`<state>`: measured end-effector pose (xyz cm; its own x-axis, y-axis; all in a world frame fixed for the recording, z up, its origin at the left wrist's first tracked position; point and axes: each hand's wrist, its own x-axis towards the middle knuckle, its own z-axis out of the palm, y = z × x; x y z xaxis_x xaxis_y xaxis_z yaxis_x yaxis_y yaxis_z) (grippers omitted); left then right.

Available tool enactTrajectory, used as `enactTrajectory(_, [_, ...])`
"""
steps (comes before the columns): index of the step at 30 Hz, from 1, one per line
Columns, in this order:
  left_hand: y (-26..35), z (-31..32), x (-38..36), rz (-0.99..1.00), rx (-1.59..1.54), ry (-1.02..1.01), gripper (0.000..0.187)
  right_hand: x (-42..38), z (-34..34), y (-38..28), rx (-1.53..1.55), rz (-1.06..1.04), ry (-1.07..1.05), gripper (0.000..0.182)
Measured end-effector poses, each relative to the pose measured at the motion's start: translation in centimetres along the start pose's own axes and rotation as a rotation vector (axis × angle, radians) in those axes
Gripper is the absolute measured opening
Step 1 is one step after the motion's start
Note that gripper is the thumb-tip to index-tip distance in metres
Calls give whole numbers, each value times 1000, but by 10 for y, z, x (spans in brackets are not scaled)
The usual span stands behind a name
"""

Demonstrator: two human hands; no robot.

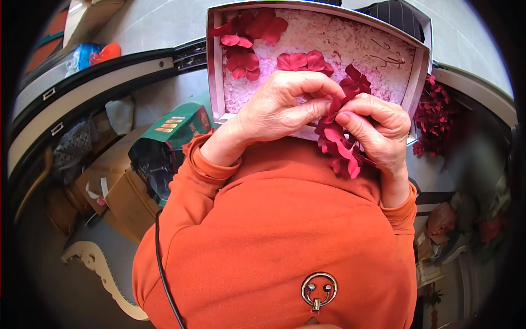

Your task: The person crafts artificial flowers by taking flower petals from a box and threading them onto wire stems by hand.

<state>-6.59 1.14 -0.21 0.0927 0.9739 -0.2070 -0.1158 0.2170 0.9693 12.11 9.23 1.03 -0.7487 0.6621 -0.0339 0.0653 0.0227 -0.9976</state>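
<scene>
Dark red artificial flowers (341,145) hang in a cluster between my two hands, above the near edge of a shallow box (216,82). My left hand (287,104) pinches the cluster from the left, thumb and fingertips together on a petal. From the right, my right hand (378,122) grips it with thumb and bent forefinger. One bloom (355,80) sticks up past the fingertips. Inside the box lie loose red blooms (243,61) at the left and another group (304,61) near the middle. Thin brown stems (390,55) rest at the right of the box.
A bunch of red flowers (434,112) is to the right of the box. A green bag (172,129) and cardboard boxes (129,194) stand on the left. Dark pinstriped cloth (397,16) shows behind the far rim. A black cord (164,268) runs down my orange top.
</scene>
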Motion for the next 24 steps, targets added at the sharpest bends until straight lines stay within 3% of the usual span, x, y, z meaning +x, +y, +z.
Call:
enactTrajectory(2, [-3,-5,2,182,248,-15,17,-1,0,2,-2,-5,-1,5])
enactTrajectory(6, [-2,-1,5,330,423,45,16,-2,-2,2,-97,14,-46,6])
enactTrajectory(8, [-3,-1,9,527,937,302,14,-4,-4,4,-34,53,-75,7])
enactTrajectory(12, [2,-7,11,645,1138,357,17,-7,-6,7,50,101,-82,9])
enactTrajectory(15, [5,0,10,644,1121,288,19,-4,-2,3,-23,36,-49,7])
enactTrajectory(17, [4,2,9,638,1089,240,17,-3,1,0,59,174,28,6])
enactTrajectory(19, [1,5,9,559,833,209,14,-2,1,3,22,105,63,6])
enactTrajectory(23, [7,8,3,106,339,192,22,-1,-2,0,-7,11,68,5])
enactTrajectory(24, [5,9,1,-14,67,153,27,-1,-2,0,-19,-7,63,6])
